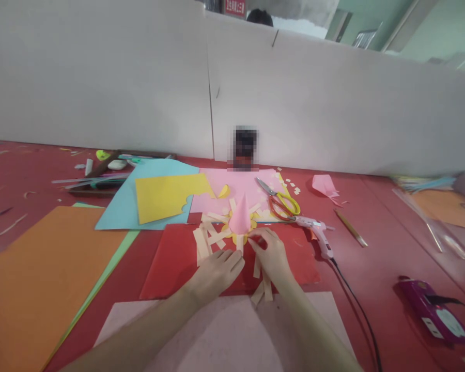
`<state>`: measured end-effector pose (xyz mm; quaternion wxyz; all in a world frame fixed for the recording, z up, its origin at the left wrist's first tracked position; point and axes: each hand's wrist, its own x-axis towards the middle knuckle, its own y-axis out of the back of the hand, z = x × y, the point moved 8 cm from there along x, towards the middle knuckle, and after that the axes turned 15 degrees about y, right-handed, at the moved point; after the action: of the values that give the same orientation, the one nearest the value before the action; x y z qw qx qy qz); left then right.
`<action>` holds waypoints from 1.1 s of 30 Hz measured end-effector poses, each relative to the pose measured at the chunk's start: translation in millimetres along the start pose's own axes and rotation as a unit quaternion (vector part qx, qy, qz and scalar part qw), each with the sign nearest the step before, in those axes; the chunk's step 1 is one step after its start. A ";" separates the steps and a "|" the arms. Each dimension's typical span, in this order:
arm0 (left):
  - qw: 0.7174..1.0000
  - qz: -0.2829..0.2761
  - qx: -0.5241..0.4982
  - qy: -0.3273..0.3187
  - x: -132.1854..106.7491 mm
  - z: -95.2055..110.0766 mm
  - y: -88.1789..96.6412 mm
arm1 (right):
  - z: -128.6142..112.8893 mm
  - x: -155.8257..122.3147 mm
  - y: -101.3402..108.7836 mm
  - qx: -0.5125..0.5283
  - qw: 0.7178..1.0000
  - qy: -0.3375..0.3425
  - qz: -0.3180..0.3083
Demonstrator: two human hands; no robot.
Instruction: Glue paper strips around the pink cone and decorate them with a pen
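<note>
Okay, pink cone point(240, 216) stands on the yellow petal piece point(233, 239) at the middle of the red board's point(163, 266) far edge, just beyond your fingertips; right hand point(269, 253) nearer. Right thumb and index nearly meet at the petal rim (can't tell if they pinch anything). Left hand point(220, 268): fingers bunched at a pale strip's point(239, 244) near end, hold unclear. Cone's long axis vertical, tip up; strip runs toward the board's near edge.

Upright pink cone point(241, 218) on yellow scalloped base point(253, 224), pale strips point(239, 244) around
</note>
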<state>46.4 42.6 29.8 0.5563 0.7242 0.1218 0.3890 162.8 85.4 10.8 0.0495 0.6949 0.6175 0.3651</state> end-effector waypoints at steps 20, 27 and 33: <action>1.000 -0.008 0.016 0.005 0.0 1.1 -2.0 | -2.7 -1.6 -7.6 -0.046 0.998 0.020 -0.024; 0.999 -0.024 0.031 0.017 1.1 1.3 -3.3 | -1.4 -1.7 -9.0 -0.057 0.998 0.030 -0.017; 0.999 -0.029 0.028 0.022 0.6 0.8 -6.2 | 0.0 -1.5 -9.6 -0.060 0.997 0.036 -0.014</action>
<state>49.0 44.5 24.4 0.5445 0.7266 0.1659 0.3848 154.9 86.3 5.1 0.0736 0.6684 0.6056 0.4255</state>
